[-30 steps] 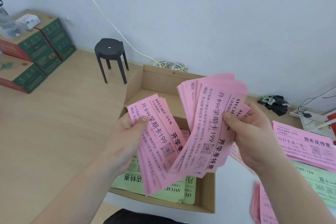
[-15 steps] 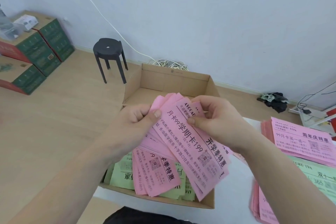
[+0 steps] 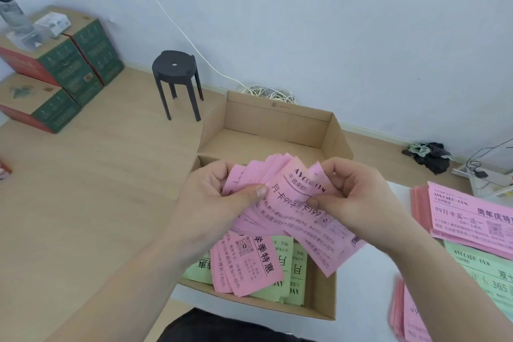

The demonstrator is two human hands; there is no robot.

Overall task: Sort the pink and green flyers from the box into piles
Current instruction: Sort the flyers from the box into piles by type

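The green paper flyers [image 3: 286,266] in the brown cardboard box [image 3: 277,122] are largely covered by the fanned pink paper flyers [image 3: 294,203], behind which the fingers [image 3: 213,178] of the left hand [image 3: 205,203] are partly hidden. The small print on the sheets cannot be read. The pink flyer pile [image 3: 472,219] and the green flyer pile [image 3: 483,272] on the white table [image 3: 366,286] are cut off by the right edge. The pink stack [image 3: 408,314] at the lower right corner is blurred and cropped. The clear object [image 3: 14,19] on the green cartons [image 3: 69,64] is blurred and cannot be identified.
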